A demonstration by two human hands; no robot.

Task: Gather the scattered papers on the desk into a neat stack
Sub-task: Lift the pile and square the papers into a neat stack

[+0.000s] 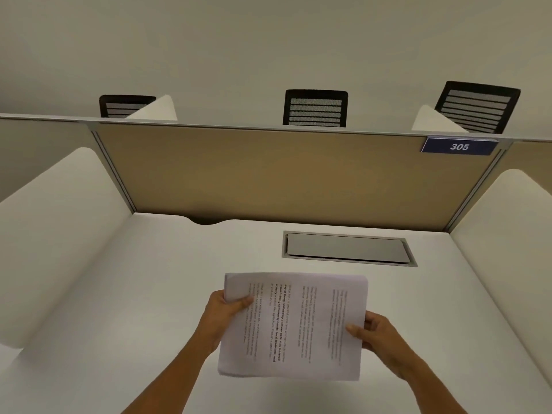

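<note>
Now both hands hold the paper stack (294, 325) just in front of the cable hatch (348, 248), above the surface (149, 279). Left hand (222, 316) grip pinches one short edge, right hand (378, 336) the opposite; long axis runs between them.

Two bare hands, a left hand (222, 312) and a right hand (378, 333). One bundle of white printed paper sheets (294, 324); the sheet count is too blurred to tell. One grey rectangular metal flap (348, 248) set in one white desk (149, 294). Three black slatted mesh chair backs (315, 109). One dark blue sign reading 305 (459, 146). One tan fabric partition panel (283, 177).
</note>
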